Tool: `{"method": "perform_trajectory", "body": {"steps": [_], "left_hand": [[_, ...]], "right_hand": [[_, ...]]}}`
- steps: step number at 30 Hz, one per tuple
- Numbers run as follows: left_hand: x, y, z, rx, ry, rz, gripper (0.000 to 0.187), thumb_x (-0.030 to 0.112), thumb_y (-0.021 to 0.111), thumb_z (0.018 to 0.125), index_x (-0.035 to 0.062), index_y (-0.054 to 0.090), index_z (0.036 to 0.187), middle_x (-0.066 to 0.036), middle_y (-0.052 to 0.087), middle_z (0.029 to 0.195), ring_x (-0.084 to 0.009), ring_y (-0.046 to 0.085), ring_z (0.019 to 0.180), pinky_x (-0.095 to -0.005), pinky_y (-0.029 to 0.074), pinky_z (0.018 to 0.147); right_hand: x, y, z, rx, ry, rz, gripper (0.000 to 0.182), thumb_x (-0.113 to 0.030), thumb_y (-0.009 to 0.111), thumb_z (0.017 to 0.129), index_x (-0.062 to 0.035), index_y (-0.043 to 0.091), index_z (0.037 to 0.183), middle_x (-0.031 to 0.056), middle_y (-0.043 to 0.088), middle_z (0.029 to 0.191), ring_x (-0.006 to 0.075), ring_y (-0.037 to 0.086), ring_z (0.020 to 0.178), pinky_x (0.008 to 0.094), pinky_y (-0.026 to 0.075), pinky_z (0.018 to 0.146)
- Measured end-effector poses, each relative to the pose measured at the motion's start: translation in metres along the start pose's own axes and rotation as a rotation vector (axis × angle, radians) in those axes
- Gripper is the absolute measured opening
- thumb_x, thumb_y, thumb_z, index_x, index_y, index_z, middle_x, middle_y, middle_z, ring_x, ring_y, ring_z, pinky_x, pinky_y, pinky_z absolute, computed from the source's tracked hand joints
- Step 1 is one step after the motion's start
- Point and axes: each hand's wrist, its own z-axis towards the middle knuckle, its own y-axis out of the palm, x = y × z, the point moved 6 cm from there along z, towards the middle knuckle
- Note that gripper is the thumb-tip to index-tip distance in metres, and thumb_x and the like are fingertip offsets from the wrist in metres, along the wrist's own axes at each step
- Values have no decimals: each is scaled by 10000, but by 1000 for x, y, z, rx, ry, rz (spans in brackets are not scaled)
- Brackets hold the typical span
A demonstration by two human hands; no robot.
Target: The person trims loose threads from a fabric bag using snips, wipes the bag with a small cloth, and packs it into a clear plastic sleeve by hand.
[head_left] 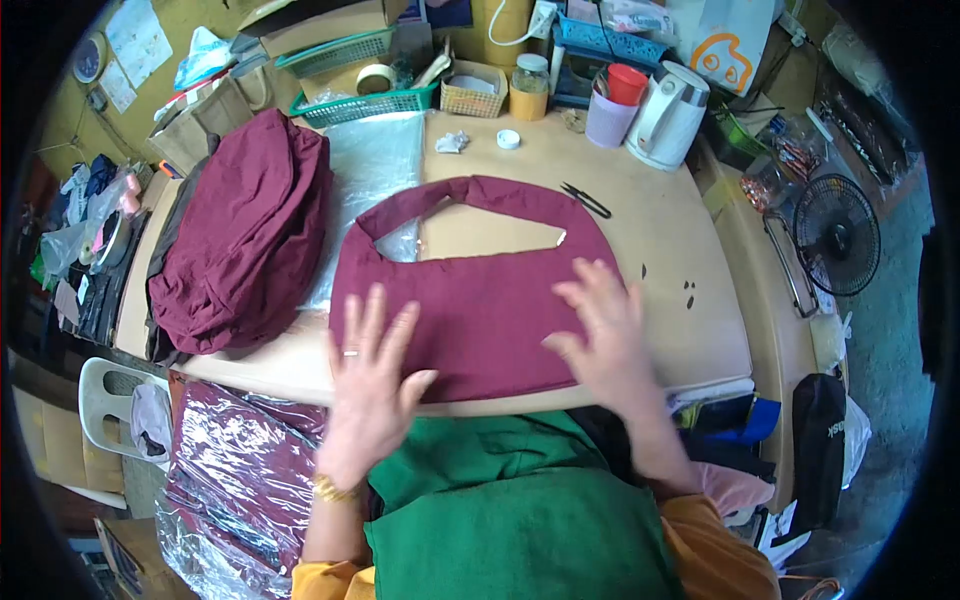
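Observation:
A maroon fabric shoulder bag (pixel 470 310) lies flat on the table in front of me, its strap loop toward the far side. My left hand (pixel 372 375) is over the bag's lower left part, fingers spread, with a ring on one finger. Over the right side of the bag, my right hand (pixel 605 335) has its fingers apart and slightly bent, holding nothing. Black thread snips (pixel 586 200) rest just beyond the bag's upper right edge. To the left is a heap of maroon fabric bags (pixel 245 235).
Clear plastic sheets (pixel 375 150) lie behind the bag. At the back stand a green basket (pixel 365 105), a jar (pixel 529 88), a purple cup (pixel 610 118) and a white kettle (pixel 668 115). Plastic-wrapped maroon items (pixel 245 465) sit below left. A black fan (pixel 837 235) stands at right.

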Motion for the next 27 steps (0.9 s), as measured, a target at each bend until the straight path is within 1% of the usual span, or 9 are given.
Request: {"method": "perform_trajectory", "body": {"steps": [1, 2, 4, 8, 11, 19, 24, 26, 27], "left_hand": [[-7, 24, 6, -45, -7, 99, 692, 272, 608, 940, 144, 317, 1554, -180, 162, 1642, -395, 120, 1519, -603, 64, 1196], [-23, 49, 9, -39, -40, 182, 642, 332, 538, 981, 152, 318, 1556, -171, 184, 1640, -389, 141, 1516, -631, 64, 1184], [-49, 72, 11, -44, -94, 123, 602, 350, 471, 1011, 159, 313, 1559, -149, 206, 1639, -379, 171, 1511, -623, 75, 1186], [-62, 81, 14, -13, -130, 93, 578, 341, 440, 1020, 159, 321, 1556, -127, 235, 1635, -372, 203, 1503, -613, 91, 1188], [-66, 83, 17, -50, -172, 88, 576, 331, 464, 1005, 165, 349, 1545, -117, 256, 1630, -372, 218, 1498, -597, 104, 1193], [-62, 80, 16, -78, -214, 114, 603, 347, 512, 981, 163, 369, 1536, -113, 267, 1626, -393, 197, 1499, -600, 108, 1192], [-59, 77, -3, -111, -242, 107, 636, 411, 541, 962, 157, 391, 1525, -119, 292, 1613, -439, 210, 1481, -628, 124, 1178], [-56, 71, 0, -115, -234, 77, 645, 408, 568, 951, 114, 415, 1505, -151, 306, 1600, -445, 226, 1474, -634, 135, 1173], [-52, 68, 3, -157, -241, 77, 646, 407, 581, 946, 90, 431, 1488, -175, 309, 1592, -444, 233, 1472, -634, 143, 1172]], "right_hand": [[-1, 25, -1, -34, -50, -87, 626, -455, 707, 849, -125, 551, 1357, 178, 375, 1536, 382, 275, 1460, 666, 112, 1163], [5, 45, -1, -84, -32, -148, 698, -511, 669, 862, -155, 491, 1435, 183, 321, 1570, 398, 234, 1474, 708, 88, 1140], [22, 65, -3, -96, -17, -216, 739, -565, 599, 891, -184, 419, 1499, 184, 278, 1592, 412, 210, 1478, 734, 70, 1122], [30, 74, 1, -152, -2, -258, 755, -612, 542, 903, -225, 379, 1530, 183, 252, 1606, 433, 178, 1483, 733, 48, 1125], [36, 80, 3, -247, 87, -287, 741, -652, 510, 905, -270, 383, 1528, 181, 210, 1624, 459, 99, 1496, 735, 27, 1126], [42, 83, 6, -358, 98, -239, 754, -675, 515, 898, -279, 386, 1526, 175, 213, 1624, 448, 101, 1498, 731, 41, 1129], [37, 77, -7, -412, 79, -246, 768, -670, 534, 891, -282, 372, 1533, 171, 191, 1631, 451, 98, 1498, 743, 63, 1119], [31, 65, -2, -413, 20, -275, 715, -613, 607, 878, -255, 461, 1480, 162, 272, 1607, 427, 262, 1458, 702, 221, 1108], [37, 55, 7, -413, 16, -277, 715, -613, 607, 878, -255, 461, 1480, 162, 272, 1607, 427, 262, 1458, 702, 221, 1108]]}}
